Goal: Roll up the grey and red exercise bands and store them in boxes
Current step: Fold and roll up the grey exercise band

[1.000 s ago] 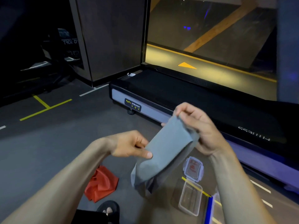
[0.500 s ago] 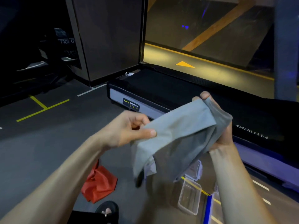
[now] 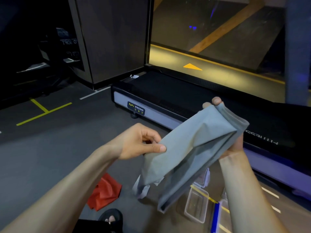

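Left hand (image 3: 143, 142): we find it at centre frame, forearm rising from the lower left, wrist bent, thumb laid flat along the near edge of the grey band (image 3: 193, 148) and fingers curled beneath, pinching that edge.

Right hand (image 3: 235, 142): centre right, forearm rising from the lower right edge, mostly hidden behind the cloth. We see two fingertips (image 3: 216, 100) poking above the band's upper corner, with the fabric draped over them and the palm showing below the fold; the hand grips the band's far end.

Grey band: held in the air between both hands, spread as a broad folded strip slanting from upper right to lower left, its loose end hanging below centre frame.

Red band (image 3: 105, 192): crumpled on the dark floor (image 3: 50, 157), lower left of centre, just beneath the left forearm, well apart from the grey one.

Clear box (image 3: 196, 206): open, on the floor at lower right, between the hanging cloth and the right forearm. A lid (image 3: 204, 179) lies just above it, partly hidden by the band.

Sandalled foot (image 3: 111, 218): bottom edge, below the red band.

Treadmill (image 3: 168, 98): black deck with a pale side rail, running from centre to the right edge, behind the hands.

Yellow floor lines (image 3: 43, 111): at left.
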